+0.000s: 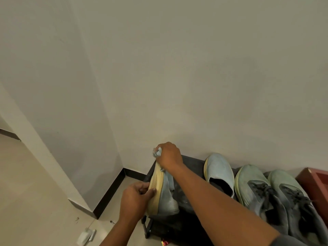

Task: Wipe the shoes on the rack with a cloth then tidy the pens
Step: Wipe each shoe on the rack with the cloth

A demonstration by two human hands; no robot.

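**Slip-on shoe held on its side and wiped at the toe**

In the lower middle of the frame, the left hand gripped a light blue slip-on shoe near its heel, with the fingers and thumb curled round the yellowish sole. The shoe was turned on its side over the left end of the black shoe rack, so its sole faced left. The right hand was closed on a small bunched cloth, which seemed pale blue-grey, and pressed it against the toe of the shoe. The matching slip-on stood on the rack just right of the right forearm. Further right, two green lace-up sneakers lay side by side, touching each other. A dark red box was at the right edge. On the tiled floor in the lower left lay a small white object, too blurred to name.
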